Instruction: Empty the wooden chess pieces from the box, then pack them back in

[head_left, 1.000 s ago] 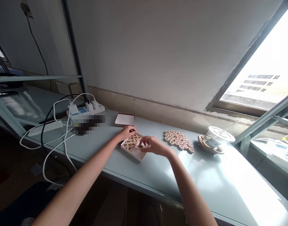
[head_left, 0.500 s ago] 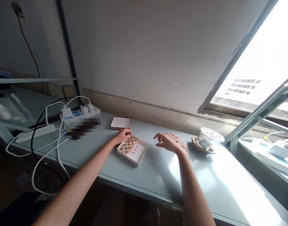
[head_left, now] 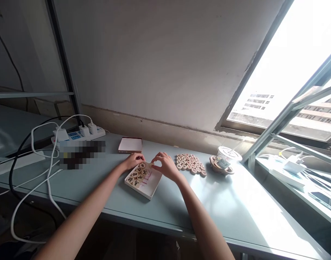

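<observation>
A shallow white box [head_left: 156,183] holds several round wooden Chinese chess pieces [head_left: 136,174] with black characters, laid in rows along its left side. My left hand [head_left: 132,161] is curled round the box's far left corner, gripping its edge. Over the far edge of the box, my right hand [head_left: 167,166] pinches a wooden chess piece [head_left: 150,165] between thumb and fingers; the fingers partly hide it. To the right on the desk lies a flat group of chess pieces [head_left: 190,163] with red characters.
Behind the box lies its open lid [head_left: 130,145]. A lidded plastic cup [head_left: 227,157] with a straw stands in a round woven holder [head_left: 218,168] at the right. A power strip [head_left: 97,134] with white and black cables [head_left: 48,177] occupies the left side of the grey desk [head_left: 160,213].
My right hand has moved left from beside the loose pieces to the box's far edge and now pinches a piece there. My left hand stays at the box. The view has shifted right.
</observation>
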`<action>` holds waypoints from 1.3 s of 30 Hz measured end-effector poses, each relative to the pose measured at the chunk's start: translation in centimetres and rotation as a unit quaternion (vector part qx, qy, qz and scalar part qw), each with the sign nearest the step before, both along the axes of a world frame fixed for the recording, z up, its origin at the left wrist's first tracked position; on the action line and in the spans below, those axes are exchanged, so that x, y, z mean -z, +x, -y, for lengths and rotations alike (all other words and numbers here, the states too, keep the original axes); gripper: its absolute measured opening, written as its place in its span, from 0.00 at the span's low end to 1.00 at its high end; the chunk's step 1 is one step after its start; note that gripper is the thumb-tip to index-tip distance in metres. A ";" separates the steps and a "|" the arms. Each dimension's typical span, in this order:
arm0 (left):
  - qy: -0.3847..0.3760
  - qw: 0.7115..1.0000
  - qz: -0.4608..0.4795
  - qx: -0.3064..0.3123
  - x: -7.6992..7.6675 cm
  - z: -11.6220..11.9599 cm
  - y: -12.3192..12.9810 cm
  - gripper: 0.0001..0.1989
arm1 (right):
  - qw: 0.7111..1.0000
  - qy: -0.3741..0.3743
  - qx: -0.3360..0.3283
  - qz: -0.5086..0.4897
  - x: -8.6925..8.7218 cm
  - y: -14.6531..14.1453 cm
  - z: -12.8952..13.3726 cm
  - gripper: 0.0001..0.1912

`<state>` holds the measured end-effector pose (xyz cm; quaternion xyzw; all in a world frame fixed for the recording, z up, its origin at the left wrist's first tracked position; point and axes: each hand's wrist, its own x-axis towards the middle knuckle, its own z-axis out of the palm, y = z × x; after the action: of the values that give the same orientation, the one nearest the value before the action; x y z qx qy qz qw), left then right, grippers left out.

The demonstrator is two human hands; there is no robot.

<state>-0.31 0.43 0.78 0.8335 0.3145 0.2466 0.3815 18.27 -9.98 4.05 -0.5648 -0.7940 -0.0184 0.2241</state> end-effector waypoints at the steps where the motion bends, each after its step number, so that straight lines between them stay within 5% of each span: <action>1: -0.001 1.000 0.001 0.000 0.1 -0.1 0.0 0.11 | 1.000 0.009 0.016 -0.015 0.0 0.7 -0.3 0.11; 5: 0.005 1.000 -0.007 -0.007 0.5 -0.4 0.0 0.10 | 0.981 0.068 0.182 0.000 0.6 3.3 -1.4 0.08; 8: 0.000 1.000 -0.006 -0.012 0.5 -0.3 0.0 0.10 | 0.962 0.045 0.257 0.086 1.3 4.9 -1.8 0.09; 13: -0.029 0.999 0.009 -0.017 0.2 0.3 0.0 0.10 | 0.953 0.007 0.244 0.179 1.7 6.3 -1.0 0.11; 18: -0.023 0.999 0.016 -0.020 0.1 0.5 0.0 0.10 | 0.953 0.017 0.264 0.147 1.3 6.6 -0.4 0.12; 23: -0.036 0.999 0.015 -0.008 0.1 0.5 0.0 0.10 | 0.997 -0.002 0.068 0.035 0.1 3.0 0.3 0.16; 27: -0.015 1.000 0.014 -0.013 0.2 0.4 0.0 0.10 | 0.995 -0.058 -0.047 0.067 0.3 -1.3 1.0 0.17; 32: -0.001 1.000 0.007 -0.016 0.1 0.5 0.1 0.11 | 0.997 -0.048 -0.020 0.051 0.7 -2.7 1.0 0.15; 36: -0.018 1.000 0.006 -0.008 0.0 0.6 0.0 0.11 | 0.999 -0.043 0.021 0.024 -0.2 -0.3 0.8 0.14; 39: -0.027 1.000 0.000 -0.012 0.2 0.4 0.0 0.12 | 0.993 -0.022 0.114 0.031 -0.3 2.7 0.7 0.13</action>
<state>-0.33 0.08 0.61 0.8193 0.3305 0.2427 0.4008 20.93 -10.70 4.34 -0.6554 -0.7313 -0.0436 0.1836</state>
